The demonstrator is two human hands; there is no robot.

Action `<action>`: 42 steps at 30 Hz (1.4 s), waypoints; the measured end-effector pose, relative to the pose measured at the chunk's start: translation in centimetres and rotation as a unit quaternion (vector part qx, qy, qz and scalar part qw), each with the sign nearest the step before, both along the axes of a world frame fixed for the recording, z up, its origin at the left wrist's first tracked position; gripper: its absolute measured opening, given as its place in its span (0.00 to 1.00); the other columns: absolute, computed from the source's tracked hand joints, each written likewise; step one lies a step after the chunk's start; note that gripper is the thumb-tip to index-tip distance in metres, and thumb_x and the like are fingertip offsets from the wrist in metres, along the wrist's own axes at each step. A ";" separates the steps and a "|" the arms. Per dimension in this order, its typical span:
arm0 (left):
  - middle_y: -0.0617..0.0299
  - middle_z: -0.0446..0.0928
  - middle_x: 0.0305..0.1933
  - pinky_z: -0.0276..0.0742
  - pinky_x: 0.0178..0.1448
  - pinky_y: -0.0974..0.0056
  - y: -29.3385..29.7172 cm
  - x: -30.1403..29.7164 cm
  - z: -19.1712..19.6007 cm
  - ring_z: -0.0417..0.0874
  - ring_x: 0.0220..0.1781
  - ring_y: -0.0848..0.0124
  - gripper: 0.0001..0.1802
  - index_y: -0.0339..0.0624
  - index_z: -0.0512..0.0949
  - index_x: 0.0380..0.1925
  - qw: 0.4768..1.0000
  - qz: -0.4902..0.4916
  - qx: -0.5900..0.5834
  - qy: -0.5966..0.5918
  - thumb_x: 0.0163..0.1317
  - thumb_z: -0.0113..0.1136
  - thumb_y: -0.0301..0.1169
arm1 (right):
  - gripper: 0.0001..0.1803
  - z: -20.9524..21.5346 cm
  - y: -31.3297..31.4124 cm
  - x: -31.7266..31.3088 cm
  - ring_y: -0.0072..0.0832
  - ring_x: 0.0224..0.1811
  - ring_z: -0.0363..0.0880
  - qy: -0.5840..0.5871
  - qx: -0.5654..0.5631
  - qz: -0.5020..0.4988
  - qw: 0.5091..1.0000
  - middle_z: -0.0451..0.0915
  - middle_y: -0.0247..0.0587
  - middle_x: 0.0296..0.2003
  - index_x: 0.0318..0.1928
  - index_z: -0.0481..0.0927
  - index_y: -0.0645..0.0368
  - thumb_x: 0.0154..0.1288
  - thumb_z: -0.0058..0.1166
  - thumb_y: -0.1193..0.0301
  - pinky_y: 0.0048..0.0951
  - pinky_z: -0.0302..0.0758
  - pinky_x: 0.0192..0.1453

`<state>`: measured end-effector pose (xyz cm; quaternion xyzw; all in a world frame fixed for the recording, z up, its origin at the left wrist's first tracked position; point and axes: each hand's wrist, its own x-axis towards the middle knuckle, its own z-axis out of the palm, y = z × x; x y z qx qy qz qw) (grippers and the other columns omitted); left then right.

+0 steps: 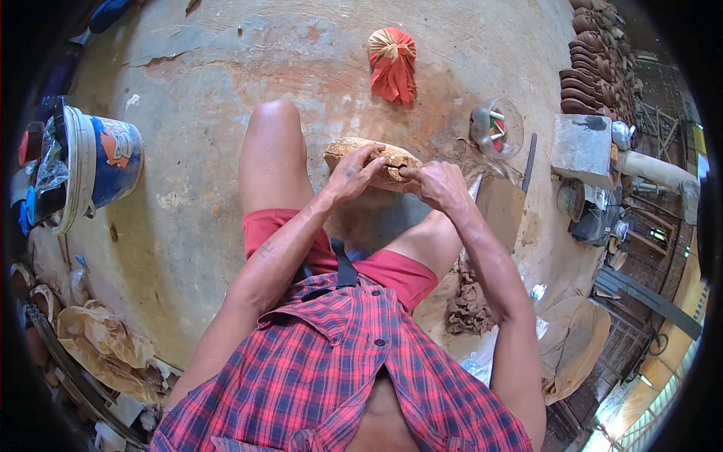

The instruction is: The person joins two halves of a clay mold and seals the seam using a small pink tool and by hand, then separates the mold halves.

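Working at a split point(394, 167) in the block point(344, 146), bodyward of the bundle point(393, 68), with left hand point(354, 172) laid across and right hand point(440, 184) curled against it; cannot tell if clamped. Next, probably calls for steady bracing.

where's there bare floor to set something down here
Widest bare floor: between the blue-and-white bucket and the left leg. A smaller patch lies between that leg's knee and the red cloth bundle. Crowded: right of the right hand, where the brown board, dark strip and clear bowl sit close together.
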<state>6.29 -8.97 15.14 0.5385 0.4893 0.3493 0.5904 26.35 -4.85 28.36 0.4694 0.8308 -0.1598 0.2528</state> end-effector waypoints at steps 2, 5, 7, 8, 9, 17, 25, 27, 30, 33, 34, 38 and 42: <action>0.56 0.83 0.43 0.77 0.61 0.60 0.1 -0.2 -0.7 0.83 0.50 0.65 0.22 0.40 0.77 0.65 0.999 0.027 0.029 0.016 0.80 0.55 0.42 | 0.16 -0.3 1.4 -0.5 0.46 0.41 0.90 -0.047 -0.019 0.073 0.996 0.89 0.45 0.34 0.53 0.88 0.36 0.67 0.64 0.52 0.50 0.84 0.42; 0.56 0.83 0.44 0.77 0.61 0.60 0.3 -0.1 -0.9 0.83 0.50 0.65 0.22 0.40 0.77 0.65 1.000 0.017 0.018 0.001 0.80 0.55 0.42 | 0.14 -1.4 2.0 -0.1 0.45 0.39 0.90 -0.007 0.017 0.134 0.991 0.88 0.43 0.32 0.50 0.87 0.39 0.68 0.63 0.53 0.50 0.84 0.40; 0.55 0.83 0.44 0.77 0.62 0.59 0.2 0.3 -1.0 0.84 0.51 0.64 0.23 0.39 0.77 0.65 1.000 0.021 0.022 0.001 0.80 0.55 0.41 | 0.12 -1.1 1.9 0.7 0.44 0.38 0.91 -0.010 0.007 0.133 0.991 0.89 0.42 0.33 0.48 0.86 0.40 0.68 0.62 0.55 0.49 0.84 0.39; 0.55 0.83 0.45 0.77 0.62 0.59 0.1 0.4 -1.2 0.84 0.51 0.64 0.23 0.39 0.77 0.65 0.999 0.026 0.024 0.002 0.80 0.55 0.41 | 0.10 -0.9 1.7 0.8 0.43 0.38 0.91 -0.012 -0.005 0.133 0.991 0.89 0.42 0.34 0.46 0.85 0.41 0.67 0.61 0.57 0.49 0.85 0.38; 0.55 0.83 0.45 0.77 0.62 0.59 0.1 0.4 -1.4 0.84 0.51 0.64 0.23 0.39 0.77 0.65 0.999 0.026 0.023 0.002 0.80 0.55 0.41 | 0.10 -1.4 2.0 1.1 0.43 0.38 0.91 -0.012 -0.006 0.133 0.991 0.89 0.42 0.34 0.46 0.85 0.41 0.67 0.61 0.57 0.49 0.85 0.38; 0.50 0.85 0.47 0.78 0.63 0.56 -0.1 0.4 -0.7 0.86 0.54 0.60 0.22 0.38 0.78 0.63 0.998 0.040 0.045 0.010 0.79 0.57 0.41 | 0.11 -1.8 2.9 0.8 0.44 0.34 0.91 -0.060 -0.035 0.180 0.981 0.89 0.43 0.33 0.46 0.83 0.42 0.67 0.62 0.55 0.47 0.85 0.35; 0.49 0.85 0.51 0.77 0.65 0.55 -0.3 0.5 -0.8 0.85 0.56 0.56 0.23 0.39 0.78 0.64 0.995 0.075 0.071 0.006 0.78 0.57 0.41 | 0.10 -3.6 2.6 2.8 0.45 0.28 0.89 0.053 0.033 0.193 0.979 0.85 0.45 0.24 0.44 0.83 0.42 0.65 0.63 0.59 0.49 0.83 0.31; 0.49 0.84 0.52 0.77 0.66 0.56 -0.2 0.7 -0.3 0.85 0.57 0.58 0.22 0.38 0.78 0.64 0.998 0.056 0.024 0.006 0.78 0.57 0.41 | 0.10 -3.4 2.9 2.8 0.46 0.30 0.89 0.040 0.022 0.192 0.980 0.86 0.46 0.25 0.44 0.83 0.43 0.65 0.63 0.59 0.50 0.82 0.32; 0.50 0.85 0.51 0.77 0.65 0.57 -0.3 0.3 -0.6 0.85 0.57 0.60 0.22 0.38 0.78 0.64 0.998 0.056 0.022 0.010 0.78 0.58 0.40 | 0.10 -3.3 2.4 2.0 0.48 0.32 0.89 0.021 -0.004 0.192 0.981 0.86 0.48 0.27 0.43 0.83 0.45 0.63 0.64 0.59 0.52 0.82 0.34; 0.51 0.85 0.51 0.77 0.65 0.58 -0.1 0.6 -0.5 0.86 0.56 0.61 0.22 0.38 0.78 0.65 0.999 0.050 0.017 0.003 0.78 0.58 0.40 | 0.11 -2.8 1.7 1.8 0.52 0.36 0.88 0.062 -0.001 0.106 0.992 0.86 0.51 0.29 0.42 0.84 0.48 0.63 0.64 0.59 0.54 0.82 0.38; 0.51 0.85 0.51 0.77 0.65 0.58 -0.2 0.5 -0.7 0.86 0.56 0.61 0.22 0.38 0.78 0.65 0.999 0.048 0.016 0.005 0.78 0.58 0.40 | 0.11 -2.9 1.4 1.4 0.53 0.37 0.88 0.081 -0.007 0.072 0.994 0.86 0.51 0.30 0.41 0.84 0.49 0.63 0.64 0.60 0.54 0.82 0.40; 0.53 0.85 0.51 0.78 0.65 0.59 -0.2 0.6 -0.5 0.85 0.55 0.64 0.23 0.39 0.77 0.66 0.998 0.055 0.024 -0.011 0.78 0.58 0.40 | 0.10 -3.3 -0.2 1.0 0.56 0.41 0.87 0.122 -0.004 -0.020 0.992 0.87 0.53 0.34 0.39 0.86 0.53 0.63 0.65 0.62 0.56 0.81 0.44; 0.53 0.85 0.51 0.78 0.64 0.59 -0.2 0.4 -0.2 0.85 0.55 0.65 0.23 0.40 0.78 0.66 0.998 0.054 0.014 -0.005 0.79 0.57 0.40 | 0.10 -2.6 -0.9 -0.1 0.56 0.44 0.87 0.115 -0.020 -0.106 0.987 0.87 0.54 0.36 0.40 0.87 0.53 0.64 0.65 0.62 0.56 0.81 0.47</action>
